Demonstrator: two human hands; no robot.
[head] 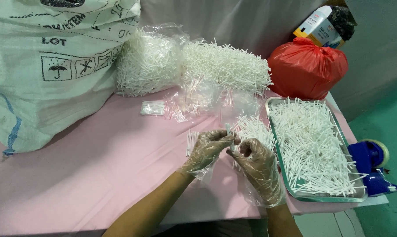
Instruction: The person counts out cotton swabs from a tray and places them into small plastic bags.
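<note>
Woven sack: far left, big white plastic-weave bag with black print, slumped on the pink table cover.
Small packet: clear sleeve of white sticks, lying flat just right of the sack, apart from both hands.
Bagged sticks: clear bag full of white sticks at back, touching a second bare heap of sticks to its right; loose clear wrappers in front of them.
Loose row: few white sticks side by side on the cover, just beside my left hand.
Left hand: clear disposable glove, fingers curled in, thumb and fingertips pinched on a small bundle of sticks that stands upright between the two hands.
Right hand: same glove, fingers bent toward the left hand, fingertips meeting the same bundle low down; I cannot tell how tight it holds.
Handling: I judge the sticks very light, thin, stiff but bendable, and slick against the glove film; they roll and fan out easily. Best held pinched around the middle of the bundle, ends kept level.
Pile by hands: loose white sticks on the cover, just behind the right hand.
Metal tray: rectangular steel tray right of the hands, loaded with white sticks lying all ways.
Red bag: tied plastic bag behind the tray, carton on top.
Tape dispenser: blue, far right, at the table edge.
</note>
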